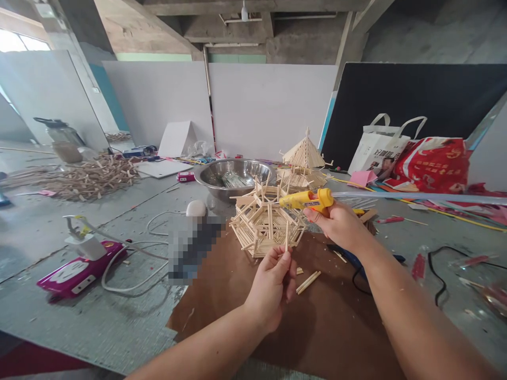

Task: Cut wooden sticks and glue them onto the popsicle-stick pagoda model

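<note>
Yellow and held level, a hot glue gun [307, 200] is in my right hand [336, 221], a long clear glue stick [420, 197] running out of its back to the right. Its nozzle points left at the upper part of a model built of thin wooden sticks [267, 224]. Between thumb and fingers, my left hand [275, 279] pinches a short wooden stick [287, 236] upright in front of the model. A few loose sticks [309, 282] lie on the brown sheet [320, 327] just right of that hand.
Behind the model stand a steel bowl [233, 177] and a stick-built roof piece [304, 153]. A purple power strip [81, 272] with a white cable lies left, and a pile of sticks [95, 177] beyond. Bags [431, 163] and a black cord [435, 274] are right.
</note>
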A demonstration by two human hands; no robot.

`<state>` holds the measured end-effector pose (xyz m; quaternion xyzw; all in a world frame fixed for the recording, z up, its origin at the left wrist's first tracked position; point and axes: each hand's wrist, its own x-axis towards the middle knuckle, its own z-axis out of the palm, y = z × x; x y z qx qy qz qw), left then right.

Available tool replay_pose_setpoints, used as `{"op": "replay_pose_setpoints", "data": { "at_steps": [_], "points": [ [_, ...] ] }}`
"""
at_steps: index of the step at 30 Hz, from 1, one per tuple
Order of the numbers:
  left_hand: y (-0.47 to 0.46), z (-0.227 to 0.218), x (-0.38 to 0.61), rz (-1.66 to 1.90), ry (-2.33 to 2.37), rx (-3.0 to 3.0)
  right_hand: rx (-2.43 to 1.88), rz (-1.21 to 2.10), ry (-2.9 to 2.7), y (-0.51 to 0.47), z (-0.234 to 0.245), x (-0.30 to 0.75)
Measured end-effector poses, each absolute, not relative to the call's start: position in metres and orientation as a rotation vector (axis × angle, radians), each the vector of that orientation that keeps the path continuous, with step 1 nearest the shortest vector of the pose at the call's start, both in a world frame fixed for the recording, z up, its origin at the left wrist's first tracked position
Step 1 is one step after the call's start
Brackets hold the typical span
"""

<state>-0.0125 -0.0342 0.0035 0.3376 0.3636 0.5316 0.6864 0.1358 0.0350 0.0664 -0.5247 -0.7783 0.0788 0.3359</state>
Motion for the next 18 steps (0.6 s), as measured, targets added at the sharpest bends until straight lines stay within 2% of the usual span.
{"op": "replay_pose_setpoints", "data": {
  "at_steps": [18],
  "points": [
    [-0.0260,-0.0022,-0.0154,1.128,0.881,0.799,-1.377,0.121,-2.056,0.0361,0.0641,0.1314]
  ]
}}
